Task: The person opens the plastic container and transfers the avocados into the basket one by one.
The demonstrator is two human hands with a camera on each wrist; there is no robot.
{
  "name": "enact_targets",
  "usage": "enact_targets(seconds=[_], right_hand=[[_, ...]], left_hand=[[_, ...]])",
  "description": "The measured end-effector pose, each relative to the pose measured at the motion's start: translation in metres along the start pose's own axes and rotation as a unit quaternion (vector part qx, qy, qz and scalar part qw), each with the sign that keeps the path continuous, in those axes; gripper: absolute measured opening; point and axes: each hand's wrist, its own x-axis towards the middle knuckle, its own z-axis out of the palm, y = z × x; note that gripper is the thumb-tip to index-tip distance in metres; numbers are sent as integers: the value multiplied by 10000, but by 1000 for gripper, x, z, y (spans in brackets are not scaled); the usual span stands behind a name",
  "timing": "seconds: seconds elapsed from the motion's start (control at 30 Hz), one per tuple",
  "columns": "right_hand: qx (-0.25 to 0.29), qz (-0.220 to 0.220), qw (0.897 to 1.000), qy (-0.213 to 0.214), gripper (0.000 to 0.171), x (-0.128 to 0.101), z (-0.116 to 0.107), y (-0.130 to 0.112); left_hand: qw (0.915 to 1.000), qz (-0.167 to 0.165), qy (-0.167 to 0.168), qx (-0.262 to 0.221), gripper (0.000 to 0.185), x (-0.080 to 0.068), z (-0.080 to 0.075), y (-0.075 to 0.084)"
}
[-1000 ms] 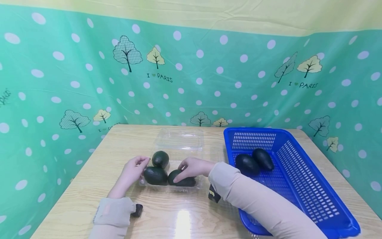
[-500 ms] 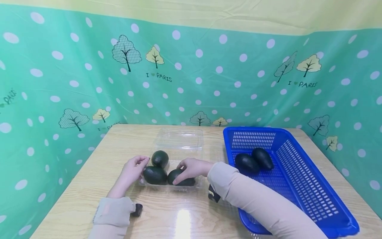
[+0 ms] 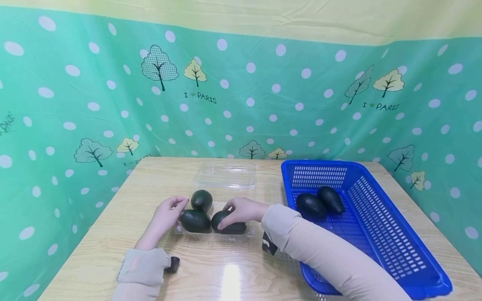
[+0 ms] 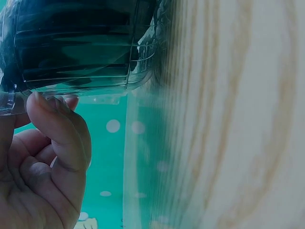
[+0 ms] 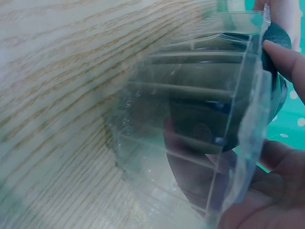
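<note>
A clear plastic clamshell container [image 3: 222, 237] lies on the table with its lid [image 3: 227, 177] folded back. Three dark avocados are inside: one avocado [image 3: 201, 200] at the back left, a second [image 3: 195, 221] at the front left, a third [image 3: 237, 228] at the front right. My left hand [image 3: 168, 214] pinches the container's left rim, thumb and fingertips at the edge in the left wrist view. From above, my right hand [image 3: 242, 211] grips the front-right avocado; through the clear wall in the right wrist view, its fingers show around the dark fruit [image 5: 205, 109].
A blue perforated basket [image 3: 391, 217] stands on the right, with two more avocados [image 3: 311, 206] in its far left part. My right forearm crosses over its near left side. A green dotted curtain [image 3: 241, 104] hangs behind the wooden table [image 3: 203, 271].
</note>
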Motion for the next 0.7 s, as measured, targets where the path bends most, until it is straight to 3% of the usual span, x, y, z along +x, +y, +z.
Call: enact_targets(seconds=[0.37, 0.7], right_hand=[[489, -292, 9984, -38, 56, 1, -4, -1], [1072, -296, 9938, -14, 57, -5, -10, -4]], left_hand=[[10000, -34, 6, 16, 41, 2, 1, -2], [10000, 26, -23, 55, 45, 0, 0, 0]])
